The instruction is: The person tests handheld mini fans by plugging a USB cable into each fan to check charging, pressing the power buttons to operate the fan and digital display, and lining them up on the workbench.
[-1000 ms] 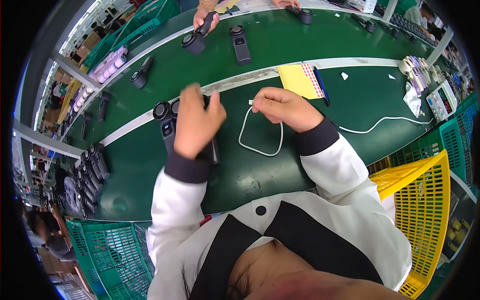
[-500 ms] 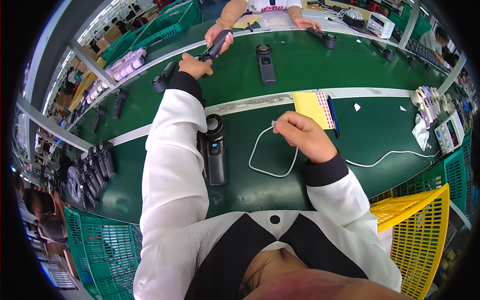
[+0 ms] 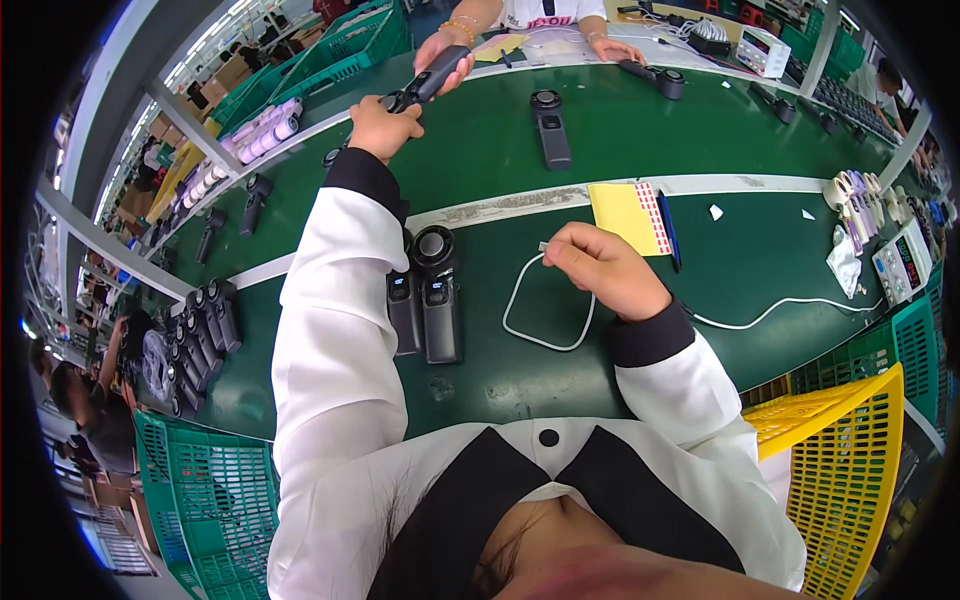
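My left hand reaches far across the bench, its fingers closed around the round-headed end of a dark grey handheld fan. A co-worker's hand grips the same fan by its handle. Between thumb and fingers, my right hand pinches a white charging cable just behind its small plug, which points left and touches no fan. The cable loops down onto the bench. Beside my left sleeve lie two more grey fans, a left one and a right one, both with lit displays.
A yellow notepad and dark pen lie beyond my right hand. Another fan rests past the white divider strip. Several fans stand grouped at left. A power supply sits right, above a yellow basket.
My left forearm has shifted slightly left, uncovering the second lit fan beside it. Both the co-worker and I keep hold of the same fan. My right hand stays nearly in place with the cable.
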